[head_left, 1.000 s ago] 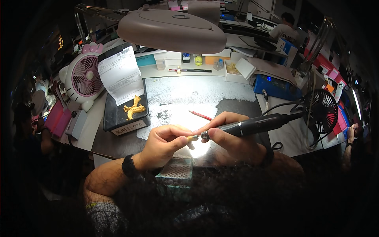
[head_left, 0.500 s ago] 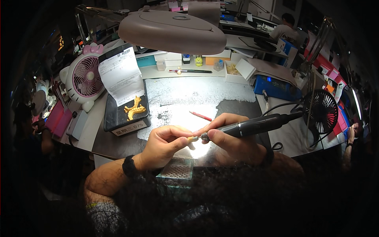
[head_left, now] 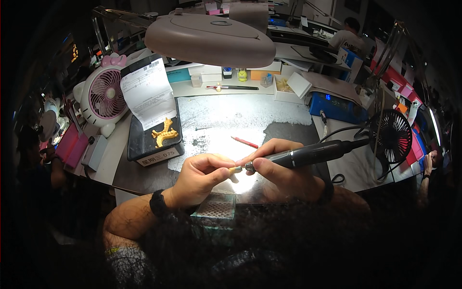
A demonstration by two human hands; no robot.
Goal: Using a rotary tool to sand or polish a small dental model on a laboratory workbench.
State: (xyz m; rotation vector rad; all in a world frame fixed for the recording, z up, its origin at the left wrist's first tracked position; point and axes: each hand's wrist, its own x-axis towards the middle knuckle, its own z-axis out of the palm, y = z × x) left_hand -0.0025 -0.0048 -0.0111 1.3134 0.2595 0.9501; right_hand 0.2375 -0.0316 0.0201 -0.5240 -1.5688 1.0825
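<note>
Between the thumb and fingers of my left hand (head_left: 202, 176) is a small tan piece (head_left: 234, 170) with a greyish end, likely a dental model part, mostly covered by the fingertips. My right hand (head_left: 284, 168) grips a black rotary handpiece (head_left: 308, 155), its metal nose pointing left at the piece. The two hands meet over the brightly lit bench mat; whether the bit touches the piece is too small to tell. Behind them a red pencil-like stick (head_left: 245, 141) lies on the mat. Yellow dental models (head_left: 164, 132) rest in a black tray (head_left: 154, 151) to the left.
A large lamp head (head_left: 209, 38) hangs over the bench. A pink-and-white fan (head_left: 103, 94) and a printed sheet (head_left: 148, 94) stand left. On the right are a blue control box (head_left: 337, 107), its cable, and a black fan (head_left: 392, 135). A mesh-topped box (head_left: 215, 208) sits below my hands.
</note>
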